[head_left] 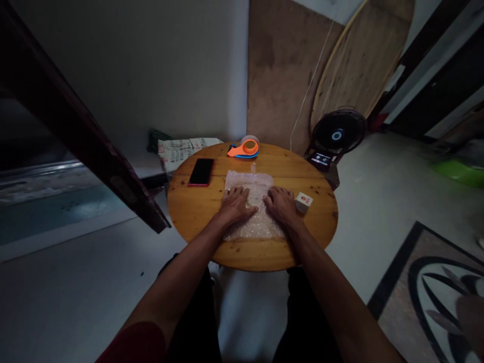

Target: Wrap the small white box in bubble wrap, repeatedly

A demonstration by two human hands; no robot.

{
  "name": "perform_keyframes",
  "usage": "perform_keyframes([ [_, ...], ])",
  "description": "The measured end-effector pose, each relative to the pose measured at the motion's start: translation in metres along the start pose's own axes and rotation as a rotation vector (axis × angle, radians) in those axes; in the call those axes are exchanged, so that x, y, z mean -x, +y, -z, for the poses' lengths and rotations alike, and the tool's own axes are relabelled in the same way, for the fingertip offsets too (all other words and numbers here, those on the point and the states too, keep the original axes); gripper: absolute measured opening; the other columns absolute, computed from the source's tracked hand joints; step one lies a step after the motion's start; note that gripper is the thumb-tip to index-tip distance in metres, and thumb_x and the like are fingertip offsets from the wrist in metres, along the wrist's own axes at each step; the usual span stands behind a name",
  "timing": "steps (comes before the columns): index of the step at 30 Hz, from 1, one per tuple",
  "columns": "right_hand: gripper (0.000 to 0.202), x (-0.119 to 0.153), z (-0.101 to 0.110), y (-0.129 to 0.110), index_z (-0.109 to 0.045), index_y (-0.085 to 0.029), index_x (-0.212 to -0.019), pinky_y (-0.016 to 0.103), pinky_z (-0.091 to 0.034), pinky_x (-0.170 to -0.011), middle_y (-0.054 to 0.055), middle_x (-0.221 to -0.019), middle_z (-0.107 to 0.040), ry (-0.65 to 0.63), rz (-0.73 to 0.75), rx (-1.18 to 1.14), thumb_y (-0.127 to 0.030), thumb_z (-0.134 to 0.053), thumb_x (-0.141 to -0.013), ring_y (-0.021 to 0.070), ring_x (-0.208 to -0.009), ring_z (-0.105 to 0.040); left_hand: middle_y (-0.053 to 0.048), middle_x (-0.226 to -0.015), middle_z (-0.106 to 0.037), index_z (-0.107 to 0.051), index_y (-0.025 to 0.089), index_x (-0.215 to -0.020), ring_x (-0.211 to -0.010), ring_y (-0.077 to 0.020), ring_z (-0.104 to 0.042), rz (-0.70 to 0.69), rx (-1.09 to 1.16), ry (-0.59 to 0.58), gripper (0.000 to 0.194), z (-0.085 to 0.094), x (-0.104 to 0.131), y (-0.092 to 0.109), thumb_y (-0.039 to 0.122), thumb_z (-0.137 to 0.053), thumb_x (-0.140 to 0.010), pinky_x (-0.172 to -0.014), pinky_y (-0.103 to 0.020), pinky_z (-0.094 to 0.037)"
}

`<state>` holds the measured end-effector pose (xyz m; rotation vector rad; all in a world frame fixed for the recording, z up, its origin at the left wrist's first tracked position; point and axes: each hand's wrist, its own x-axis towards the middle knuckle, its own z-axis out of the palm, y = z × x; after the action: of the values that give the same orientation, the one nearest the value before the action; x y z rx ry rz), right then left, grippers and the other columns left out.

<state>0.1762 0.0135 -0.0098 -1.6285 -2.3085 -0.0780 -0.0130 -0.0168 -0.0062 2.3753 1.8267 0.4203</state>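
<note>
A sheet of clear bubble wrap (255,224) lies flat on the round wooden table (249,256). My left hand (237,204) rests on its left side, fingers spread and pointing away from me. On the right side of the wrap lies my right hand (281,202), also with its fingers apart. A small white and grey box (303,201) stands just right of my right hand. Beyond the wrap's far edge is a small clear strip (253,168), which seems to be tape. Neither hand grips anything.
An orange and blue tape dispenser (245,147) sits at the table's far edge. A black phone with a red edge (201,172) lies at the left. Behind the table's right side stands a round black appliance (338,132). A dark beam (124,184) slants down at the left.
</note>
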Motion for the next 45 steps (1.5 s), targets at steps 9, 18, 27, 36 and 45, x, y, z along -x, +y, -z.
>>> perform_keyframes([
  [9, 0.031, -0.003, -0.003, -0.002, -0.059, -0.016, -0.112, 0.04, -0.032, -0.094, 0.015, -0.126, -0.061, -0.026, -0.026, 0.051, -0.036, -0.042, -0.095, 0.0285, -0.116, -0.051, -0.015, -0.147, -0.045, -0.044, 0.02, -0.137, -0.136, -0.0342, -0.037, 0.014, 0.04, -0.067, 0.075, 0.006, -0.001, -0.004, 0.062, -0.056, -0.077, -0.11, -0.052, -0.028],
  [18, 0.037, -0.004, -0.005, 0.002, -0.058, -0.015, -0.122, 0.039, -0.034, -0.095, 0.015, -0.13, -0.059, -0.023, -0.039, 0.043, -0.019, -0.034, -0.094, 0.0278, -0.118, -0.052, -0.013, -0.152, -0.039, -0.045, 0.023, -0.138, -0.141, -0.0355, -0.031, 0.016, 0.051, -0.109, 0.073, 0.008, -0.002, -0.01, 0.061, -0.057, -0.076, -0.114, -0.056, -0.022],
  [27, 0.039, -0.007, -0.01, 0.007, -0.058, -0.017, -0.123, 0.04, -0.035, -0.095, 0.014, -0.134, -0.058, -0.035, -0.04, 0.064, -0.016, -0.036, -0.091, 0.0292, -0.119, -0.052, -0.016, -0.151, -0.039, -0.047, 0.02, -0.138, -0.143, -0.0365, -0.027, -0.048, 0.075, -0.052, 0.07, 0.005, 0.001, -0.007, 0.056, -0.057, -0.079, -0.116, -0.057, -0.018],
  [36, 0.034, -0.006, -0.011, 0.009, -0.059, -0.017, -0.118, 0.038, -0.036, -0.092, 0.015, -0.126, -0.062, -0.002, -0.038, 0.033, -0.02, -0.035, -0.094, 0.0286, -0.114, -0.053, -0.014, -0.15, -0.041, -0.05, 0.022, -0.137, -0.141, -0.0333, -0.032, -0.268, 0.091, -0.117, 0.065, 0.0, 0.005, 0.003, 0.057, -0.054, -0.083, -0.115, -0.051, -0.022],
  [45, 0.036, -0.006, -0.011, 0.011, -0.062, -0.014, -0.118, 0.036, -0.035, -0.099, 0.014, -0.129, -0.06, 0.058, -0.025, -0.046, -0.021, -0.036, -0.095, 0.025, -0.117, -0.052, -0.015, -0.157, -0.029, -0.041, 0.028, -0.145, -0.145, -0.037, -0.023, -0.267, 0.148, -0.149, 0.069, -0.006, 0.008, 0.001, 0.058, -0.054, -0.084, -0.116, -0.06, -0.012],
])
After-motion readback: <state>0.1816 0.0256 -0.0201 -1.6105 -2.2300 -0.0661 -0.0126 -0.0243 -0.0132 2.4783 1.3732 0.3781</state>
